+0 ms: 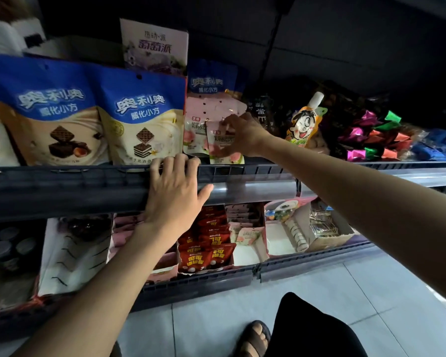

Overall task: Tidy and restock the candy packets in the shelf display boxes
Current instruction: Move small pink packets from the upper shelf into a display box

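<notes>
Left hand: fingers hooked over ribbed dark plastic shelf rail, thumb spread along the smooth strip below. Right hand: fingers curled, pinching a pink candy packet on the upper shelf, just right of glossy blue wafer bags. Packet: flat shiny film pouch, peach print, white label. Stands upright, long axis vertical, printed face toward the camera
</notes>
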`<state>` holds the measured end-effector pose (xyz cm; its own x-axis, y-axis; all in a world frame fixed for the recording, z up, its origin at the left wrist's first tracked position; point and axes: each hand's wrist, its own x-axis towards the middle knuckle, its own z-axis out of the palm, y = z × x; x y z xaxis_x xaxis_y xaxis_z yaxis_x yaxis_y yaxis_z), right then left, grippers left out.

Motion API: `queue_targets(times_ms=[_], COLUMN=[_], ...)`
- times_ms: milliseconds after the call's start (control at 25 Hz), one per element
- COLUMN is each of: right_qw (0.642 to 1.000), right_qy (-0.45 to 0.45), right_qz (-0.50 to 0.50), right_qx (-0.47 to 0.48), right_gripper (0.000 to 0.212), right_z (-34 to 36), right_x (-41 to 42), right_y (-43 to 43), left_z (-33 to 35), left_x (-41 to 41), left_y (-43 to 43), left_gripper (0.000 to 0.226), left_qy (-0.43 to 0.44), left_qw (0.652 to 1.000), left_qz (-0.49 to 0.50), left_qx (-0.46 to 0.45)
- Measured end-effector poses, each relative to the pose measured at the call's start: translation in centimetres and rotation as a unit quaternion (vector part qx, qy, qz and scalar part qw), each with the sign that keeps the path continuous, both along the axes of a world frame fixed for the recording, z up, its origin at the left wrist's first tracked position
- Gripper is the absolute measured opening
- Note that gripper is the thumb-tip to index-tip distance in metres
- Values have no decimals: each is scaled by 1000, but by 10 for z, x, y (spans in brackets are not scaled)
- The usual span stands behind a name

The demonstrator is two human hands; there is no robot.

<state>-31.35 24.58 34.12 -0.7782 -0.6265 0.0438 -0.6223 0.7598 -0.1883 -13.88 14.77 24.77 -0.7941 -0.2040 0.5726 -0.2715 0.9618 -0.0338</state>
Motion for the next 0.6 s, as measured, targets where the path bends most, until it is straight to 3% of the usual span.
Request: queue_targets(times_ms=[160,280,400,520,600], right_qw=[998,999,992,991,988], right_qy=[41,40,38,68,70], right_qz=[6,23,39,67,85], right_qx=[48,-11,-115,-98,-110], right_gripper=[106,106,79,37,28], right_z=[3,9,19,29,35], right_x=[-8,-3,7,16,26], right_y=[-7,-4,10,27,39], left_z=[-1,-1,-1,-1,-1], left_x=[-1,-1,-1,-2,-2], left_y=[0,0,0,1,2], left_gripper=[51,51,51,51,52], left_qy=[5,3,0,-2,-3], left_qw=[1000,1000,1000,1000,1000], left_qz=[-2,0,-1,3,7], left_qx=[6,9,12,16,16])
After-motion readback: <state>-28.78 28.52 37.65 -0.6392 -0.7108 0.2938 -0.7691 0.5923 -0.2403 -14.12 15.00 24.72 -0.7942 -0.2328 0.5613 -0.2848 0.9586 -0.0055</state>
